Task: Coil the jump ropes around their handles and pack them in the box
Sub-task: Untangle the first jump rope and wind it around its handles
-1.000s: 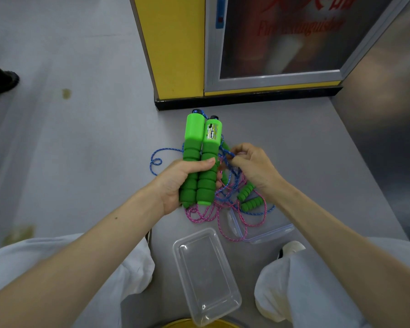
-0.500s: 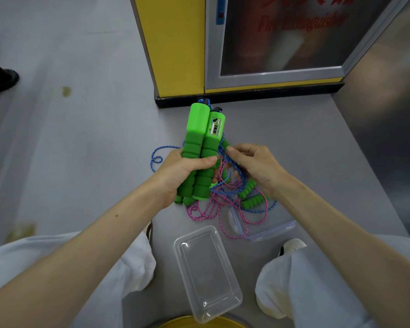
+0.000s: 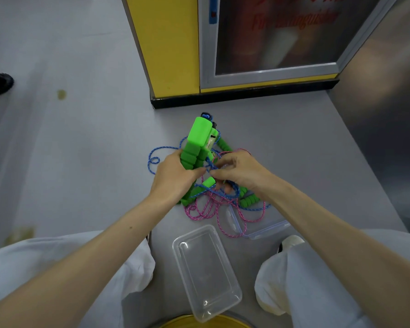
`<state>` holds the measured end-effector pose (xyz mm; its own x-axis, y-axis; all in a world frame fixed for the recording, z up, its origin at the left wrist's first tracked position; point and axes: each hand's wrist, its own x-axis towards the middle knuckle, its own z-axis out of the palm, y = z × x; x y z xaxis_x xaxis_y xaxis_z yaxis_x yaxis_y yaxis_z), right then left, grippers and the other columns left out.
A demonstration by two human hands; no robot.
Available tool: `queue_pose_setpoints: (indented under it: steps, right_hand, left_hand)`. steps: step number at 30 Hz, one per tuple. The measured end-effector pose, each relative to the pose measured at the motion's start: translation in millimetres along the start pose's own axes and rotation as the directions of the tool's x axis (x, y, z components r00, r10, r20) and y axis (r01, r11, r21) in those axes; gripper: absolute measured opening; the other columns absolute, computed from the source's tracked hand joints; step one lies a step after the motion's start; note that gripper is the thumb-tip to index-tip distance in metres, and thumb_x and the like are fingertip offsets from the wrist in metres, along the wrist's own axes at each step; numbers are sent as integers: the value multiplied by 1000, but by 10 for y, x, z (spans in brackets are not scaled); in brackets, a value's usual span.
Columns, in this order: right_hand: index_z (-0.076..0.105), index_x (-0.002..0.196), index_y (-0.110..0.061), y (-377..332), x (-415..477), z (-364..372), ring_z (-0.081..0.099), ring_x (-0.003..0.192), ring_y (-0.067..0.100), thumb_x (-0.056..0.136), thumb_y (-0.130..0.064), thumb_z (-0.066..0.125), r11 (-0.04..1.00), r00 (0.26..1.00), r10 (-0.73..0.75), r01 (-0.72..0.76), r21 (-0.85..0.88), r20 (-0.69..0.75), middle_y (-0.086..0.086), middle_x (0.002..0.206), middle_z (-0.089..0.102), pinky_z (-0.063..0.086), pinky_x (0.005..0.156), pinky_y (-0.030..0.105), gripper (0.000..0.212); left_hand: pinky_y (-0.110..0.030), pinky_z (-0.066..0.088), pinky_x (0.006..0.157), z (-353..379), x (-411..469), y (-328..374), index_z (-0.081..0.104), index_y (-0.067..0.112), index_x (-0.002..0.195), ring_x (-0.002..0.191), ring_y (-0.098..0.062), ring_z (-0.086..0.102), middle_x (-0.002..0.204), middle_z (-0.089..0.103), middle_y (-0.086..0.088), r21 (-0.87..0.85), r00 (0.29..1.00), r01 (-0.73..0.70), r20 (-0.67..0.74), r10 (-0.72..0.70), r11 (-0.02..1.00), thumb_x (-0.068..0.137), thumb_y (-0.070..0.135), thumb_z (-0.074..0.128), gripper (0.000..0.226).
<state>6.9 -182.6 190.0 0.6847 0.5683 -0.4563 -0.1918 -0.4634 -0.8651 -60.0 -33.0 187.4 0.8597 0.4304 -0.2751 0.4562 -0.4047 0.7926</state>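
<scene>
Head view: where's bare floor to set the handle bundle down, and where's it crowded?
Bare gray floor left of the blue rope loop, up to the yellow cabinet; also right of the right hand, below the cabinet's black base. Crowded: pink rope tangle over the lid, beside the clear box.

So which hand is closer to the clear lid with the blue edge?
Right. The right hand pinches blue rope just beyond the lid; the left hand grips the green handles, farther off to its left.
</scene>
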Motion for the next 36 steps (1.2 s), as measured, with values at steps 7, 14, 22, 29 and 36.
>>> queue_pose_setpoints:
  steps: [7, 14, 22, 29, 36]
  right_hand:
    - [67, 77, -8, -11, -8, -9, 47, 45, 9, 91, -19, 63, 999, 1000, -29, 29, -28, -5, 3, 61, 62, 45, 52, 19, 18]
    - [64, 72, 0, -42, 3, 45, 32, 41, 10, 89, -32, 63, 983, 999, -25, 29, 180, -28, 2, 54, 53, 32, 47, 22, 36]
    - [58, 67, -5, -84, 38, 3, 25, 35, 9, 85, -40, 66, 941, 969, 88, -5, 340, -231, 7, 51, 49, 21, 39, 20, 40]
    - [53, 63, -10, -83, 53, -52, 25, 32, 8, 92, -35, 57, 892, 963, 122, 0, 453, -241, 4, 49, 50, 21, 37, 20, 39]
    - [56, 82, -9, -46, 69, 25, 24, 34, 7, 96, -35, 51, 822, 976, 132, -9, 569, -174, -1, 50, 48, 21, 37, 19, 29]
  left_hand:
    - [-32, 34, 59, 27, -54, -3, 51, 18, 101, 70, -23, 48, 81, 57, 0, 479, 964, -126, -148, 222, 868, 88, 29, 60, 19]
    - [-34, 31, 54, 101, -73, -7, 49, 10, 119, 83, -32, 54, 92, 54, -13, 805, 902, -166, -109, 417, 570, 78, 6, 61, 44]
    - [-34, 43, 74, 222, -73, -39, 37, 18, 137, 100, -23, 43, 103, 43, -9, 494, 944, -287, 2, 329, 821, 80, 57, 62, 73]
    - [-19, 52, 68, -54, 26, 142, 52, 18, 128, 93, -13, 66, 113, 63, -5, -336, 916, 194, 398, -47, 922, 90, 33, 61, 42]
    - [-24, 56, 62, -113, 7, 157, 60, 1, 117, 79, -16, 71, 103, 70, -12, -582, 888, 368, 452, -88, 725, 81, 8, 68, 38]
